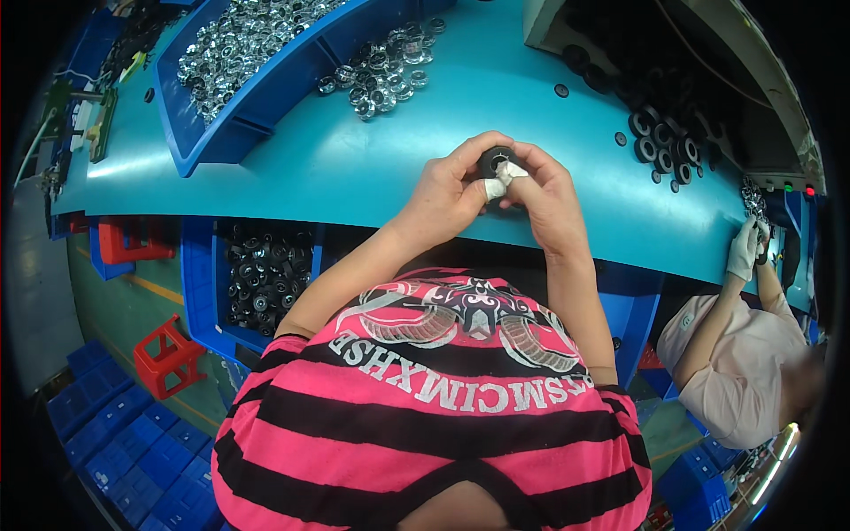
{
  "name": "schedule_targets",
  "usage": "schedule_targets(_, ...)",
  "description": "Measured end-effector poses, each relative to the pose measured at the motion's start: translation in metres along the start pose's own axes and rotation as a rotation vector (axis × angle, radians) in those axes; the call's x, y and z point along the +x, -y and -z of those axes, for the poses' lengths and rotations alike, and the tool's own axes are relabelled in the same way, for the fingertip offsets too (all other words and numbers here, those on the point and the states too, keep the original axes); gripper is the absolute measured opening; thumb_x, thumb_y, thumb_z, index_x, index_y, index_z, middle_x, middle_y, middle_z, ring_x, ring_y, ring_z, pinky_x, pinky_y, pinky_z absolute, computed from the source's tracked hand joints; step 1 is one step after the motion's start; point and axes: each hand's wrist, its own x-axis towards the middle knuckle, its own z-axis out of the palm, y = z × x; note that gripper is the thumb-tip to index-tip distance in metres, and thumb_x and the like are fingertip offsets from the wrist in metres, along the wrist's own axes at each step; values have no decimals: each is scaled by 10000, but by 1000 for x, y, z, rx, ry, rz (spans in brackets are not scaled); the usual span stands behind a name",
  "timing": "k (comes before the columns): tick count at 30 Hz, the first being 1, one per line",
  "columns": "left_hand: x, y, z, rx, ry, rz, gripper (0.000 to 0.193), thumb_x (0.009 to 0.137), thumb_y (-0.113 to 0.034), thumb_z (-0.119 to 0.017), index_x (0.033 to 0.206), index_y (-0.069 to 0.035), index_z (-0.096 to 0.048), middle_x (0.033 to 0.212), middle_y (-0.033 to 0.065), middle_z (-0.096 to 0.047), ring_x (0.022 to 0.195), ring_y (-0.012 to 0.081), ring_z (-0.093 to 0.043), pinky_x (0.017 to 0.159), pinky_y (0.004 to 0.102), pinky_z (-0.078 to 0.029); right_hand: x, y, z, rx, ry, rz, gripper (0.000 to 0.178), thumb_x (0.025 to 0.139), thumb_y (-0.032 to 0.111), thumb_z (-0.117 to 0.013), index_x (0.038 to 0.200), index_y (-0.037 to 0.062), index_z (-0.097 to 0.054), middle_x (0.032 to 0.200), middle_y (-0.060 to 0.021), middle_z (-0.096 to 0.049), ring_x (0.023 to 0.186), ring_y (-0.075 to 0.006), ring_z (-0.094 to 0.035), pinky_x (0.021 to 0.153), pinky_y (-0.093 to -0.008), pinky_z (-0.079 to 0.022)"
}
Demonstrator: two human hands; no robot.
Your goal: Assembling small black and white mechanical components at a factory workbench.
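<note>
Both hands were closed in on one small black part point(490, 157), held up over the near edge of the teal table point(310, 181), in front of the chest. Left hand point(443, 196): fingers curled around the part's left side, thumb bent in toward its lower edge. Right hand point(556, 199): fingers wrapped around the far right side, thumb laid across toward the opening. White wraps point(494, 188) covered the thumb tips, presumably to guard the skin or add grip. The part's open face was turned up toward the wearer; this probably left the hole in sight while both thumbs bore on it. Whether anything sat inside the hole could not be told, the thumbs hiding much of it. Stock stood on either side of the hands: a blue bin point(212, 149) of shiny rings point(243, 53) at far left, with a loose heap of similar pieces point(381, 81) beside its right wall, likely spread there for easier picking; black rings point(664, 146) lay in a group at far right, apart from the shiny ones, which would avoid mixing. A lower bin point(202, 279) below the table edge, left of the body, held dark pieces point(266, 279). At right, a co-worker's gloved hand point(742, 250) was near another shiny cluster point(753, 199).
</note>
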Motion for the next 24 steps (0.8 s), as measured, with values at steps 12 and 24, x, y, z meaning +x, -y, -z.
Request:
schedule_targets(12,2,3,-8,202,-93,-214,518,877,129,-556,1335,-96,-638,943,51,-704,788,101,-656,688,269,-547,3,-9,-1,91,-36,-14,292,932,75,-561,1187,2,-682,944,-27,-692,781,-82,-639,654,-227,-536)
schedule_targets(24,4,6,-4,97,-92,-164,473,897,100,-582,1338,-64,-617,1003,51,-696,874,149,-682,717,317,-591,2,-2,-4,70,-49,40,317,896,8,-595,1199,-42,-672,1029,-88,-702,855,-123,-670,717,-246,-572)
